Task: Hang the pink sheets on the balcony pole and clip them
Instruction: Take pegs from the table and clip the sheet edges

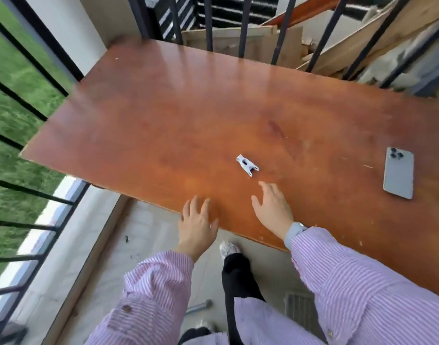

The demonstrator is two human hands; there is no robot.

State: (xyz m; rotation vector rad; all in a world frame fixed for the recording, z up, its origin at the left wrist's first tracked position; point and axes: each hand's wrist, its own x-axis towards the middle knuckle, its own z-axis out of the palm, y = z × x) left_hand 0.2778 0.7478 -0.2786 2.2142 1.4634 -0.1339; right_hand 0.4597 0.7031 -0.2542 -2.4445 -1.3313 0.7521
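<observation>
White plastic clip (pixel 247 165) on glossy wood table (pixel 188 115) — right hand (pixel 272 210), left hand (pixel 196 224), fingers spread

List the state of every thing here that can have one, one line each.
clothes peg: lying flat on the table, untouched, just beyond the right hand.
phone: lying face down near the table's right side.
table: bare wood top, bearing the peg and phone.
left hand: open, fingers spread over the near table edge, holding nothing.
right hand: open, fingers stretched toward the peg, not touching it.
pink sheets: not in view.
</observation>
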